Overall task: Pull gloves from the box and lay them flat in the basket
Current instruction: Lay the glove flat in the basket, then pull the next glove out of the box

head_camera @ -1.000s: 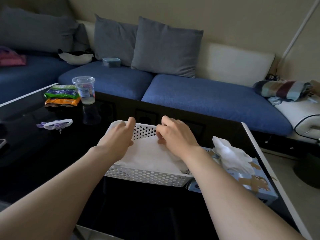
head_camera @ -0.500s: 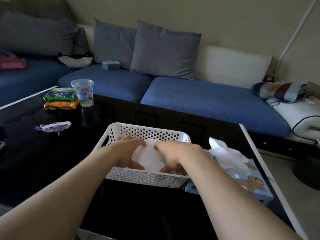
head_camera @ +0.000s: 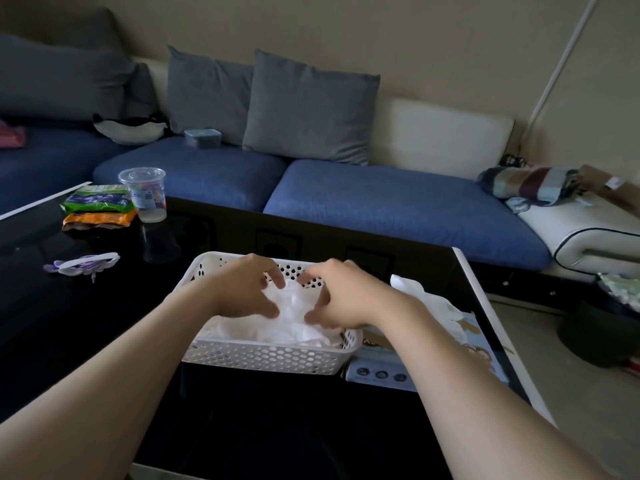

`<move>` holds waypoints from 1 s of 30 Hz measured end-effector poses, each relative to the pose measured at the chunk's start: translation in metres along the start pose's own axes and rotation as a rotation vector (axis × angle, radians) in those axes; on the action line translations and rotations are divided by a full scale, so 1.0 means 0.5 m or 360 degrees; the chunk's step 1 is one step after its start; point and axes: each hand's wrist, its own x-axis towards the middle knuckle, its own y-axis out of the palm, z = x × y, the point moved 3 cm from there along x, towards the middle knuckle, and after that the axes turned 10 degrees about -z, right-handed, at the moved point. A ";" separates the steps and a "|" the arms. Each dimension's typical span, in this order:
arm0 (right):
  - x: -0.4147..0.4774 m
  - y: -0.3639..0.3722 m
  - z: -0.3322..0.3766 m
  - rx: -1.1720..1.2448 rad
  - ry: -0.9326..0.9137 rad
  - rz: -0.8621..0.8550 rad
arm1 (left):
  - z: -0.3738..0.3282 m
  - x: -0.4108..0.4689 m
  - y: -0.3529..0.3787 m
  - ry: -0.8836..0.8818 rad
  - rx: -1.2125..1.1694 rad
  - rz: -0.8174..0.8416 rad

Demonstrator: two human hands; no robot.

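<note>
A white perforated basket (head_camera: 263, 358) stands on the black glass table (head_camera: 86, 323). Thin white gloves (head_camera: 294, 320) lie crumpled inside it. My left hand (head_camera: 242, 292) and my right hand (head_camera: 343, 296) are both in the basket, fingers curled around the raised middle of the glove pile from either side. The blue glove box (head_camera: 474, 348) sits right of the basket, partly hidden by my right forearm, with a white glove (head_camera: 426, 299) sticking up out of its opening.
A clear plastic cup (head_camera: 143, 194) and snack packets (head_camera: 98, 209) stand at the table's far left, with a purple and white item (head_camera: 83, 265) nearer. A blue sofa (head_camera: 381, 209) with grey cushions runs behind the table. The table's white right edge (head_camera: 498, 334) is close to the box.
My hands moved from the basket's far rim down onto the gloves, pressed them together, and now lift and bunch the middle of the pile. The view shifted slightly.
</note>
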 end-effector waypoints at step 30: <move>-0.165 -0.110 -0.235 -0.0029 0.0101 -0.0827 | -0.253 -0.017 0.164 0.0690 0.0351 0.0114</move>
